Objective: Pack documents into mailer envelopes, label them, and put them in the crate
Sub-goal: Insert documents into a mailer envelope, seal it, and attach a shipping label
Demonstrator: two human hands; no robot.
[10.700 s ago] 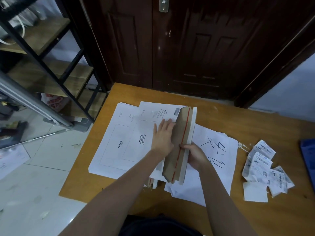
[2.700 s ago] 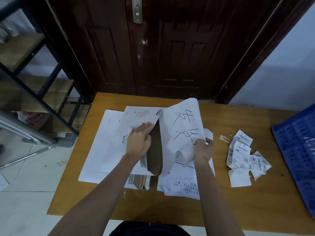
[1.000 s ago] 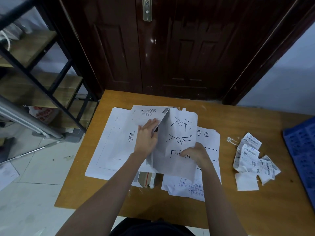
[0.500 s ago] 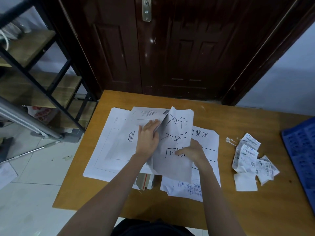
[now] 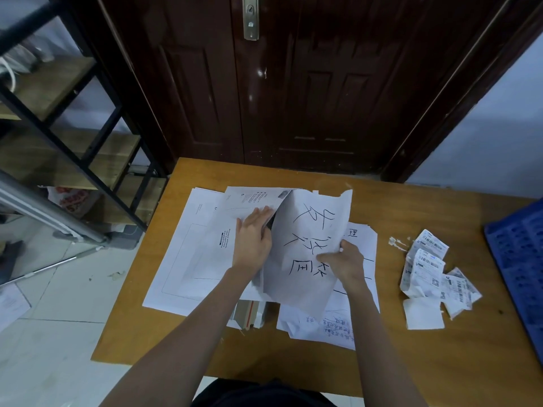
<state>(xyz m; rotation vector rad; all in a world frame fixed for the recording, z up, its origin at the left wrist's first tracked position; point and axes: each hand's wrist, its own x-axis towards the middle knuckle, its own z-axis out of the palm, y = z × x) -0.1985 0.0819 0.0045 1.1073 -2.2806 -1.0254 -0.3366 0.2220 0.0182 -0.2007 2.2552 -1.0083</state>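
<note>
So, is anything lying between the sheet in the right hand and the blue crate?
Yes. A heap of shipping labels lies on the table between the handwritten sheet, held by the right hand, and the blue crate.

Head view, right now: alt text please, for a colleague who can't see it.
A person's right hand feeds a handwritten sheet into a white mailer envelope that the left hand presses on a wooden table. Shipping labels and a blue crate lie to the right.

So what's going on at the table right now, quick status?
Left hand flat on the mailer envelope, holding its mouth open. Right hand grips the handwritten sheet, partway in. Labels and crate wait untouched.
</note>
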